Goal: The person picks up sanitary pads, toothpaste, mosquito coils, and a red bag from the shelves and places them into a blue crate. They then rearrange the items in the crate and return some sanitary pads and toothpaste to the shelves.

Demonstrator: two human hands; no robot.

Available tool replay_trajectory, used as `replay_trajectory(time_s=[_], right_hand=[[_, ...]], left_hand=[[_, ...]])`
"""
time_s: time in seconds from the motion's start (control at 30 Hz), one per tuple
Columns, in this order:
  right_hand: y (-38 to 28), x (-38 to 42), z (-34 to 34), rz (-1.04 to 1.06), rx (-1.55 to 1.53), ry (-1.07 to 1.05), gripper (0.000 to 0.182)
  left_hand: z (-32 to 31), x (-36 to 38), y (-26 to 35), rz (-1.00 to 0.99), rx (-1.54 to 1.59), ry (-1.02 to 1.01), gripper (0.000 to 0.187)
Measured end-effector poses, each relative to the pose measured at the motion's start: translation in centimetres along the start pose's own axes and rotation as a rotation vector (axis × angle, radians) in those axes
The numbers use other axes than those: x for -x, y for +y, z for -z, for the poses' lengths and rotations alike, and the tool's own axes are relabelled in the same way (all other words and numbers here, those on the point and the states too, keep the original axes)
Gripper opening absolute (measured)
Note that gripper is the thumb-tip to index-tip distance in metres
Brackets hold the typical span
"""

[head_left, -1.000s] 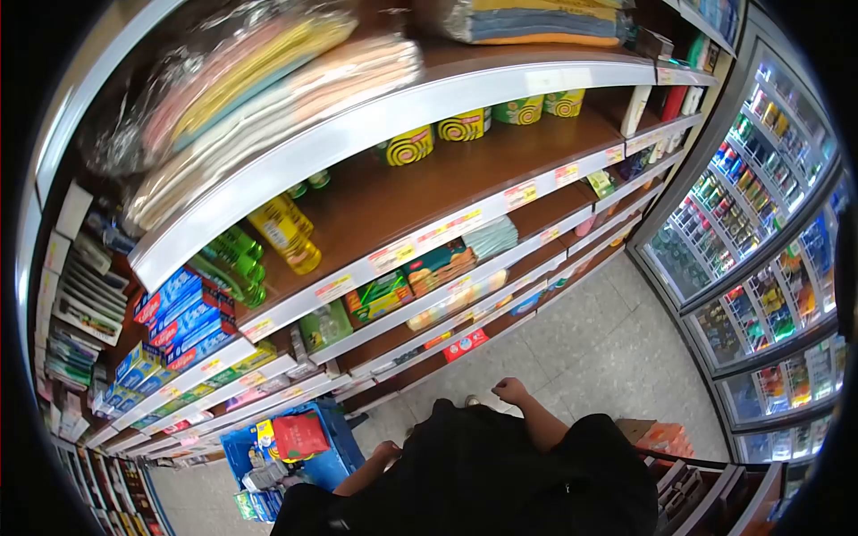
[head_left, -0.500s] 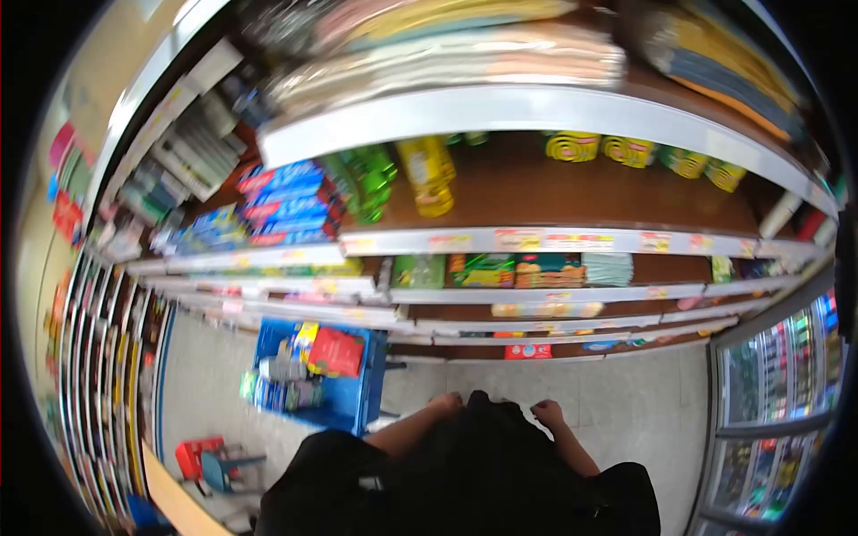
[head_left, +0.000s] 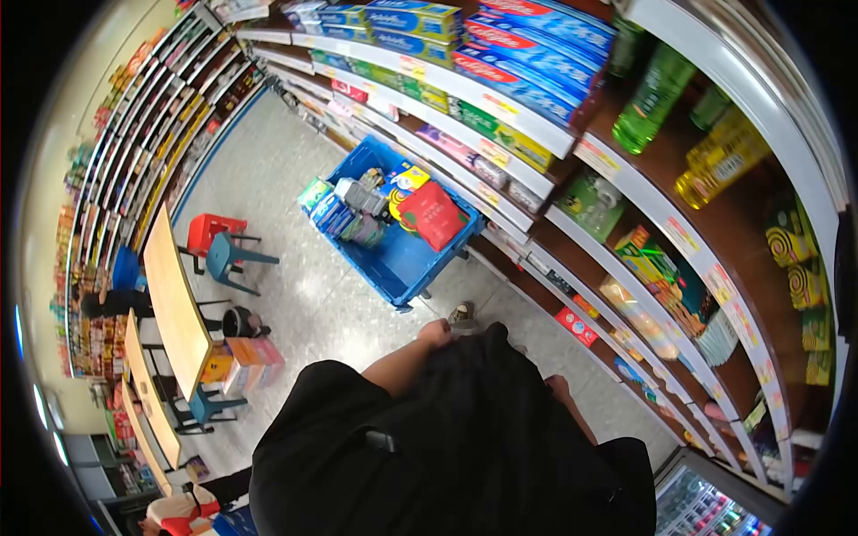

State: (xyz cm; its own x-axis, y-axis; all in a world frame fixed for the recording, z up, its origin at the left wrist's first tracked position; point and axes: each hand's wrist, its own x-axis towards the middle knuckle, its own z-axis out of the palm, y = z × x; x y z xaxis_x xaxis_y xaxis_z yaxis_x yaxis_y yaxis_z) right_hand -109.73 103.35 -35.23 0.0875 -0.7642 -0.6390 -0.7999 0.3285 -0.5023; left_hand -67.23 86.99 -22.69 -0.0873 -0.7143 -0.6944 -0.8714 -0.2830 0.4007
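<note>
My left hand [head_left: 436, 334] hangs low in front of my body, its fingers curled in, just below the blue basket. What it may hold is too small to make out. My right hand [head_left: 559, 386] is at my other side, partly behind the black clothing, and its fingers are hard to see. The blue basket [head_left: 391, 290] stands on legs or wheels beside the shelves. In it lie a red package [head_left: 433, 216], a yellow and blue pack [head_left: 407, 178], grey items [head_left: 360, 196] and blue-white packs [head_left: 330, 214].
Shelves [head_left: 523, 107] with toothpaste boxes and bottles [head_left: 653, 98] run along the right. On the left are wooden tables [head_left: 176, 295], a red stool [head_left: 214, 234], a teal stool [head_left: 234, 262] and cardboard boxes [head_left: 248, 362]. Two people are near the tables. A glass-door cooler [head_left: 706, 500] is at lower right.
The view has turned left, so the basket now appears nearer the centre and the shelves run diagonally on the right. The tables and people have come into view. Both hands stay low.
</note>
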Motion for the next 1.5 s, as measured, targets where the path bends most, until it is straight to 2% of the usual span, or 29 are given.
replay_trajectory(time_s=[0.03,0.13,0.2,0.3,0.37,0.4,0.53,0.57,0.63,0.7,0.83,0.9,1.03,1.17,1.27,1.37,1.43,1.5], right_hand=[[0.3,-0.1,0.0,0.046,-0.021,0.001,0.035],[-2.7,-0.5,1.4,-0.121,0.226,-0.03,0.033],[-3.0,-2.0,1.0,-0.149,0.288,0.0,0.033],[-5.6,-5.0,2.0,-0.174,0.186,0.084,0.032],[-11.3,-5.5,4.1,-0.218,0.026,0.178,0.029],[-14.2,-5.5,5.0,-0.229,-0.058,0.22,0.027],[-20.9,-7.6,3.7,-0.178,-0.201,0.311,0.03],[-22.7,-7.6,3.5,-0.165,-0.163,0.27,0.03],[-25.8,-7.0,3.8,-0.13,-0.096,0.192,0.029],[-26.3,-6.0,3.4,-0.181,-0.169,0.188,0.028],[-25.1,-2.9,3.0,-0.276,-0.29,0.239,0.03],[-24.2,-0.4,3.0,-0.435,-0.333,0.243,0.035],[-18.5,2.3,-2.6,-0.609,-0.361,0.297,0.041],[-16.2,4.4,-5.1,-0.724,-0.425,0.285,0.041],[-14.3,4.6,-4.6,-0.704,-0.475,0.31,0.041],[-12.6,4.5,-2.3,-0.618,-0.423,0.33,0.036],[-11.3,4.1,-0.5,-0.553,-0.435,0.387,0.033],[-10.2,3.7,1.0,-0.517,-0.454,0.422,0.032]], left_hand=[[-0.4,-0.4,-2.1,0.052,0.053,0.022,0.043],[-0.7,-1.2,-7.3,0.087,0.14,0.069,0.046],[0.0,-1.2,-9.1,0.113,0.116,0.022,0.048],[1.7,-2.4,-10.8,0.099,0.029,-0.093,0.049],[1.1,-4.7,-13.6,0.05,-0.046,-0.121,0.048],[2.9,-4.6,-12.8,0.052,-0.04,-0.228,0.048],[3.5,-9.8,-12.9,-0.156,-0.349,-0.318,0.043],[4.7,-10.5,-11.1,-0.211,-0.393,-0.382,0.042],[6.6,-11.1,-7.2,-0.32,-0.394,-0.359,0.041],[7.1,-13.4,-3.9,-0.35,-0.373,-0.351,0.038],[9.3,-15.5,2.8,-0.43,-0.316,-0.3,0.033],[9.3,-16.8,4.9,-0.461,-0.314,-0.266,0.033],[7.9,-19.2,6.1,-0.514,-0.38,-0.213,0.033],[7.3,-16.3,7.4,-0.481,-0.432,-0.284,0.033],[4.6,-14.8,5.5,-0.522,-0.485,-0.317,0.034],[2.9,-11.7,4.6,-0.384,-0.591,-0.503,0.04],[-1.1,-13.7,0.4,-0.362,-0.576,-0.424,0.042],[-2.5,-14.3,-0.5,-0.4,-0.599,-0.373,0.044]])
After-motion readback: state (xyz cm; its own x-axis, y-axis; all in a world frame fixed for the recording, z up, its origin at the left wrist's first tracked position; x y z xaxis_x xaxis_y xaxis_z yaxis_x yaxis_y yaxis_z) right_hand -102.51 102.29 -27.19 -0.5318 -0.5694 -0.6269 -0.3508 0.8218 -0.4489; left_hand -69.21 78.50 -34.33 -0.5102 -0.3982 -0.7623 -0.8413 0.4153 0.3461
